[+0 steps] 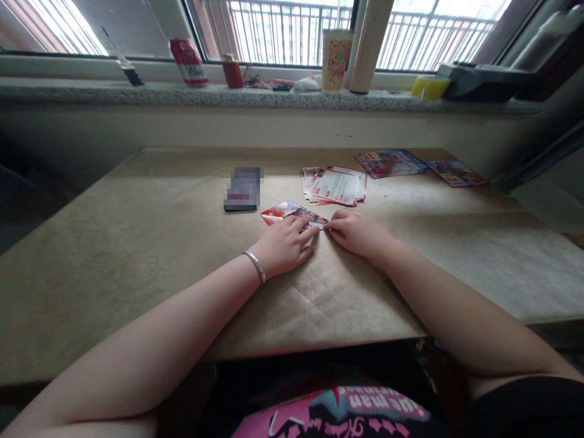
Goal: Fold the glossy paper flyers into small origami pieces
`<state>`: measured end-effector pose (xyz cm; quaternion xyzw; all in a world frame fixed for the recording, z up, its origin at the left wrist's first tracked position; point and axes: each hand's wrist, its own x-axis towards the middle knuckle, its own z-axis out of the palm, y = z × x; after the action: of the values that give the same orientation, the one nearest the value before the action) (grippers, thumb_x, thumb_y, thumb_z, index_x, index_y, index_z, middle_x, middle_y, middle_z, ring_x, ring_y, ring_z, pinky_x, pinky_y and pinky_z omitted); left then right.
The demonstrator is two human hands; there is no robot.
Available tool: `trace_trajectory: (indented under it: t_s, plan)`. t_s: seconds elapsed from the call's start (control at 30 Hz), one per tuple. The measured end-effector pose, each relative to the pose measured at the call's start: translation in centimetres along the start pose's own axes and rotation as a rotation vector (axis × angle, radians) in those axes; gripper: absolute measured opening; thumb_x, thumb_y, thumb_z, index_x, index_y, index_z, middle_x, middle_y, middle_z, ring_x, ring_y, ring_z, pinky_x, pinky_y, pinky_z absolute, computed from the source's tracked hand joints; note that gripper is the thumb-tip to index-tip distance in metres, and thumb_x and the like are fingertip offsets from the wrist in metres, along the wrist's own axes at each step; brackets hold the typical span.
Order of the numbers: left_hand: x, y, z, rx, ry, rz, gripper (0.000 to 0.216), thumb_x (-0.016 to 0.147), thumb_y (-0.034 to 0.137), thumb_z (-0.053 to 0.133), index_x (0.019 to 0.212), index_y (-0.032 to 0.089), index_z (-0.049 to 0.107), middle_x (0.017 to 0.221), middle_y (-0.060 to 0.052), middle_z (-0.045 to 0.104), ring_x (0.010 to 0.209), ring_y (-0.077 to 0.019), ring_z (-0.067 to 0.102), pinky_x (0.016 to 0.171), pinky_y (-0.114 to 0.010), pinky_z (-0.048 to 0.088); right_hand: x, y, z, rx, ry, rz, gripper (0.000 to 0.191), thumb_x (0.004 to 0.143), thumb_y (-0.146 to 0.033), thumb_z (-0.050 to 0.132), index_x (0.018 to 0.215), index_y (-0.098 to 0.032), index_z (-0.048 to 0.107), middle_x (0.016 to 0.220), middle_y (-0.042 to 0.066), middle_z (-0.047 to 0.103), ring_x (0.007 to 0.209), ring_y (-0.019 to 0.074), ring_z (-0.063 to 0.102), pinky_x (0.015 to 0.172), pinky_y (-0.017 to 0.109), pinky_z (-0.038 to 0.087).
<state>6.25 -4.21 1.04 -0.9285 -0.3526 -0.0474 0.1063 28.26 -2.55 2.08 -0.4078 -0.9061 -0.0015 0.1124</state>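
Observation:
A piece of glossy printed paper (278,212), folded to a pointed shape with red and orange at its left end, lies on the table before me. My left hand (287,243) rests on it with fingers stretched out, holding it flat; a silver bangle circles that wrist. At the paper's right tip, my right hand (353,232) pinches the corner between thumb and fingers. Just behind the paper is a loose pile of white cards with red borders (340,185). To the left lies a dark rectangular object (243,190), blurred out by pixels.
Colourful printed sheets (395,163) lie at the table's back right, with another stack (456,173) beside them. On the windowsill (150,94) stand a red can (188,61), a red lighter-like item (232,72), a patterned cup (336,59) and a yellow object (429,87).

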Motion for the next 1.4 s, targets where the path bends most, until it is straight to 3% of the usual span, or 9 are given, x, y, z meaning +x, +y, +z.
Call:
trace_trajectory:
  t_s: [0.27, 0.53, 0.77, 0.97, 1.4]
  plan:
    - [-0.4, -0.1, 0.1, -0.036, 0.013, -0.039, 0.051, 0.096, 0.042, 0.047, 0.139, 0.017, 0.05, 0.142, -0.015, 0.051, 0.128, -0.0304, 0.048, 0.108, -0.045, 0.038, 0.1, 0.1, 1.0, -0.008, 0.052, -0.087, 0.031, 0.092, -0.017, 0.049, 0.11, -0.018, 0.074, 0.103, 0.01, 0.072, 0.095, 0.0202, 0.064, 0.091, 0.033, 0.048]
    - [-0.5, -0.3, 0.6, -0.047, 0.019, -0.086, 0.052, 0.096, 0.045, 0.043, 0.142, 0.022, 0.048, 0.156, -0.007, 0.036, 0.141, -0.0319, 0.033, 0.117, -0.053, 0.023, 0.2, -0.3, 1.2, 0.001, 0.065, -0.044, 0.029, 0.092, -0.02, 0.051, 0.107, -0.018, 0.075, 0.107, 0.009, 0.072, 0.099, 0.02, 0.064, 0.094, 0.033, 0.047]
    - [-0.5, -0.4, 0.7, -0.019, 0.034, -0.054, 0.052, 0.097, 0.045, 0.041, 0.141, 0.017, 0.049, 0.139, -0.01, 0.055, 0.128, -0.0302, 0.044, 0.115, -0.048, 0.025, 0.3, -0.5, 1.2, 0.005, 0.076, -0.03, 0.027, 0.092, -0.024, 0.052, 0.103, -0.018, 0.076, 0.102, 0.01, 0.07, 0.098, 0.0204, 0.062, 0.095, 0.033, 0.046]
    - [-0.3, -0.6, 0.5, -0.07, 0.013, -0.046, 0.052, 0.097, 0.044, 0.041, 0.141, 0.016, 0.048, 0.138, -0.01, 0.054, 0.124, -0.0293, 0.046, 0.11, -0.044, 0.034, 0.3, -0.7, 0.9, 0.003, 0.063, -0.011, 0.028, 0.092, -0.024, 0.051, 0.101, -0.017, 0.076, 0.099, 0.011, 0.069, 0.093, 0.0203, 0.062, 0.091, 0.032, 0.047]
    - [0.1, -1.0, 0.6, -0.098, 0.03, -0.031, 0.047, 0.097, 0.041, 0.044, 0.136, 0.018, 0.053, 0.132, -0.009, 0.059, 0.119, -0.029, 0.05, 0.108, -0.045, 0.036, 0.4, -0.7, 1.0, -0.013, 0.069, 0.0, 0.028, 0.093, -0.025, 0.05, 0.103, -0.018, 0.075, 0.095, 0.01, 0.069, 0.09, 0.0201, 0.061, 0.088, 0.032, 0.045]
